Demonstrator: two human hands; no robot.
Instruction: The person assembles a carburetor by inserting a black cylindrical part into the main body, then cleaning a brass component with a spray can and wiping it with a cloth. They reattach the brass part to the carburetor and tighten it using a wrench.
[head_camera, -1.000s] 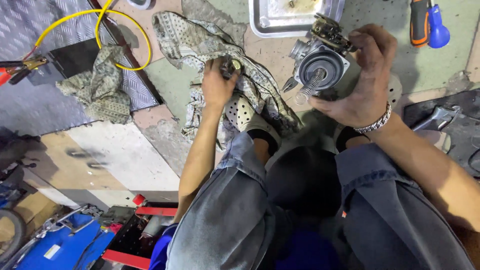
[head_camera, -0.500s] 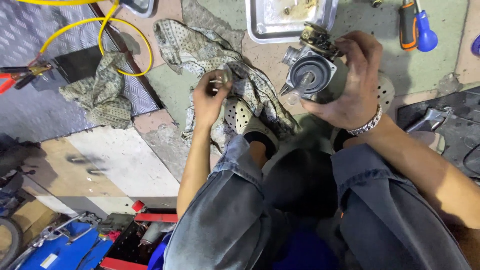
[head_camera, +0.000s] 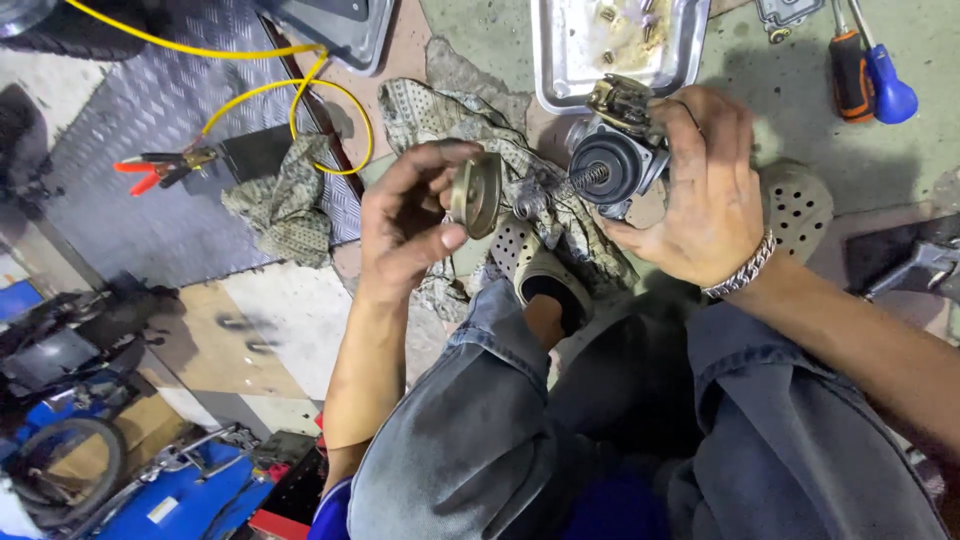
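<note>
1. Head view: left hand raised over the floor, fingers clamped on a round brass-coloured metal cap, held edge-on, thumb below, fingertips above.
2. Right hand grips a grey carburetor body, fingers wrapped tight around its far side, its round black opening facing the left hand.
3. A coil spring sticks out of that round opening toward the cap; the spring's end is near the cap, contact hard to tell.
4. Brass-coloured linkage parts sit on top of the carburetor body, just below the tray edge.
5. Metal bracelet on the right wrist.
6. Steel tray on the floor above the carburetor, small parts inside, too small to name.
7. Patterned rag spread on the floor under both hands; second crumpled rag to the left, well apart.
8. Yellow cable loops across the checker plate at upper left; red-handled clamp lies on the plate near the crumpled rag.
9. Two screwdrivers at upper right, one orange-and-black handle, one blue handle, side by side, touching or nearly.
10. Perforated slipper on the person's foot below the hands; grey jeans fill the lower frame.
11. Blue machine part at the bottom left corner, blurred.
</note>
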